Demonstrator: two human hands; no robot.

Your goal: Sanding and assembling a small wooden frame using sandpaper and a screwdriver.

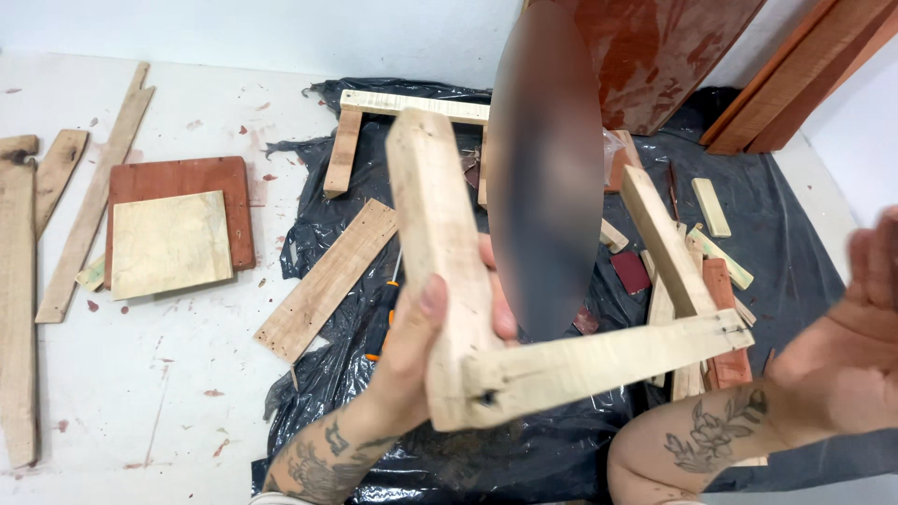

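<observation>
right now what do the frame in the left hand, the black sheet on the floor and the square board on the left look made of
Frame in the left hand: bare, unfinished wood, pale, with visible grain and rough ends, seemingly nailed at the corner.
Black sheet: thin plastic film by its glossy wrinkles.
Square board: pale plywood or raw wood, matte, resting on a reddish-brown board that looks stained or painted.

White paint-flecked floor under black plastic sheeting, white wall.

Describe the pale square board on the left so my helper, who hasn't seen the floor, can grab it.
Start at the black plastic sheet, then look left onto the bare white floor. A reddish-brown board lies there, and the pale square board rests flat on it, overhanging its lower edge. It alone is square and blond; its neighbours are long narrow slats.
</observation>
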